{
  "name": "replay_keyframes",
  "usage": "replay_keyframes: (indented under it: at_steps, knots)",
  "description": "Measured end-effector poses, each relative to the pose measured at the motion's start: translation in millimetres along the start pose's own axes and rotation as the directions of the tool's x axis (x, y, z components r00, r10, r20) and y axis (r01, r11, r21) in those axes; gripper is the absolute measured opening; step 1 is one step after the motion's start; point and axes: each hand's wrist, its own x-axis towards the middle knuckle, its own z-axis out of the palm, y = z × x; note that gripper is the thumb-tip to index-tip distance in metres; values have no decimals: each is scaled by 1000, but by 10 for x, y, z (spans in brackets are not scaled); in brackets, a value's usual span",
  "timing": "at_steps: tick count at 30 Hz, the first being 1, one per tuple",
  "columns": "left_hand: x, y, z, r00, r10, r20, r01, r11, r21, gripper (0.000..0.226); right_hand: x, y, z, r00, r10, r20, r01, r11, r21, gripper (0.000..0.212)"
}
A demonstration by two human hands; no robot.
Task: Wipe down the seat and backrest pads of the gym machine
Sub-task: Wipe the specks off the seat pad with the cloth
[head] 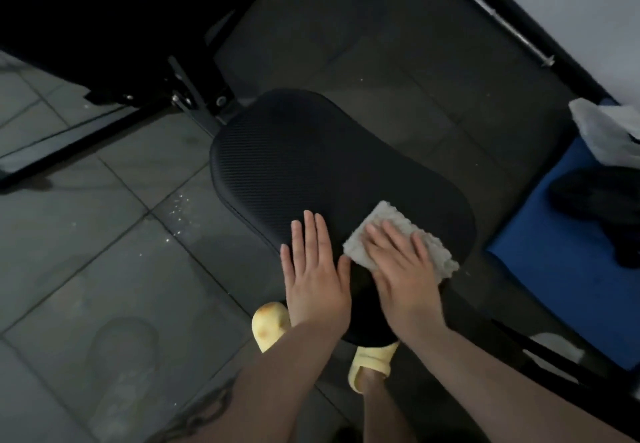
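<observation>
Pressing cloth (401, 240) flat, right hand (401, 269) | left hand (313, 269) spread on seat pad (311, 165); backrest too dark

Black ribbed seat pad (311, 162), lying flat, folded pale cloth (401, 231) on its near right edge

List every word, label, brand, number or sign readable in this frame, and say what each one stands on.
None: no readable text shows in the head view.
Black seat pad: only a ribbed texture, no logo or label.
Pale cloth under the right hand: no tag or print.
Left hand, flat on the pad: nothing written.
Yellow slippers: no brand visible.
Blue mat and the items on it: no print visible.
</observation>
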Motion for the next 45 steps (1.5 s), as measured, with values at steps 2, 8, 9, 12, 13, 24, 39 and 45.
replay_keyframes:
  at_steps: [2, 8, 9, 12, 13, 24, 39, 45]
  knots:
    - [-16, -57, -17, 1000, -14, -3, 14, 1000, 6, 63, 146, 242, -64, 981, -183, 61, 186, 980, -66, 45]
    - [-3, -74, -20, 999, -38, -6, 38, 999, -16, 63, 845, 333, -145, 999, 17, 28, -16, 999, -41, 42]
    - [-3, -53, -16, 999, -51, -6, 51, 999, -17, 63, 1005, 245, -121, 999, 32, 3, -32, 999, -28, 43]
    - [9, 0, -7, 996, -79, -35, 78, 996, -33, 62, 1612, -80, -57, 999, 25, 33, -26, 999, 18, 48]
    - [7, 10, 0, 995, -85, -44, 83, 995, -46, 62, 1829, -199, -32, 998, 18, 67, -21, 999, 45, 48]
    - [0, 47, 127, 981, -145, -132, 142, 989, -31, 60, 2836, -1323, 312, 785, -498, 367, 514, 856, 60, 26]
    - [-99, -328, -14, 979, 65, -191, -127, 934, -334, 55, 2563, -1374, 316, 385, -784, 486, 789, 553, 268, 24]
    - [414, -904, -382, 961, -125, -248, 1, 894, -448, 62, 2481, -789, 82, 793, -532, 297, 483, 846, 225, 40]
